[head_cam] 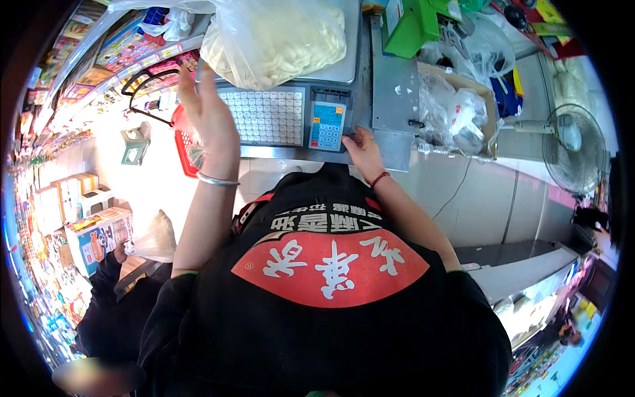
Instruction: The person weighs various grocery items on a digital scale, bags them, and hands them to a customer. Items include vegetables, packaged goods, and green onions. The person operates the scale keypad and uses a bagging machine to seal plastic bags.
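A clear plastic bag of pale noodles [275,49] rests on the metal pan [353,30] of a label-printing scale. Just left of the bag, my left hand [213,119] is raised and slightly blurred, its fingers apart and nothing in it. Below the pan lie the scale's white key grid [268,111] and a blue number keypad [327,126]. My right hand [364,151] is at the scale's front edge, beside the keypad's lower right corner. Its thumb points at the keypad; whether it touches is unclear.
A red basket [184,149] with black handles stands left of the scale. Right of it are a green box [409,30], a carton of plastic bags [491,106] and a fan [573,149]. At lower left, another person's hand [119,253] holds a bag [156,240].
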{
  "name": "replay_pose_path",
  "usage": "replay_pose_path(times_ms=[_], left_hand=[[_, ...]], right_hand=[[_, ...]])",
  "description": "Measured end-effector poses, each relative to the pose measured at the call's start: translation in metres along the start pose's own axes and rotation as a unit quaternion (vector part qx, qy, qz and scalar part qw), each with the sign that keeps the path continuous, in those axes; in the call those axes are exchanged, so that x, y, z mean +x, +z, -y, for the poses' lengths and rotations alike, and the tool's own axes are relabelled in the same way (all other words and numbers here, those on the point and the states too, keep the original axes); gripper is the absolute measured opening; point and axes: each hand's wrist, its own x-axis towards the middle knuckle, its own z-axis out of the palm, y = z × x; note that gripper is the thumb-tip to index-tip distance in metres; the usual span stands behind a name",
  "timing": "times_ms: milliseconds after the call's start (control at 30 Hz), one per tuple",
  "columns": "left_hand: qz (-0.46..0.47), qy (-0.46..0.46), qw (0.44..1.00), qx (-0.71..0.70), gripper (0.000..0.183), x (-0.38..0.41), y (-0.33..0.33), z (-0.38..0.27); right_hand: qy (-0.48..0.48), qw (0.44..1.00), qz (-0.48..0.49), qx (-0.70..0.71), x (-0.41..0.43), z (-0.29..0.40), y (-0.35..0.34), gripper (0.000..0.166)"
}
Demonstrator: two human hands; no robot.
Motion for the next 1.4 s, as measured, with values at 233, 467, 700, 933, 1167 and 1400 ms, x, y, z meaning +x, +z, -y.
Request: replay_pose_path(times_ms=[233,467,700,933,1167,1400], left_hand=[[0.121,0.214,0.954,0.17,0.077,0.006,0.032,0.059],[0.043,0.232,0.955,0.181,0.077,0.036,0.075,0.067],[0.083,0.241,0.955,0.149,0.075,0.056,0.066,0.069],[0.144,0.17,0.961,0.166,0.05,-0.02,-0.023,0.042],[0.203,0.098,0.954,0.199,0.035,-0.057,-0.074,0.051],[0.222,0.126,0.95,0.179,0.032,-0.055,-0.073,0.051]], right_hand=[[-0.046,0.996,0.072,-0.03,-0.015,0.028,0.008,0.075],[-0.026,0.994,-0.003,-0.104,-0.016,0.031,0.023,0.082],[-0.001,0.993,-0.038,-0.115,-0.016,0.038,0.031,0.075],[-0.008,0.998,-0.052,-0.025,-0.012,0.027,0.035,0.07],[0.035,0.992,-0.037,-0.113,-0.006,0.06,0.032,0.08],[-0.042,0.98,-0.135,-0.144,0.011,0.074,0.055,0.097]])
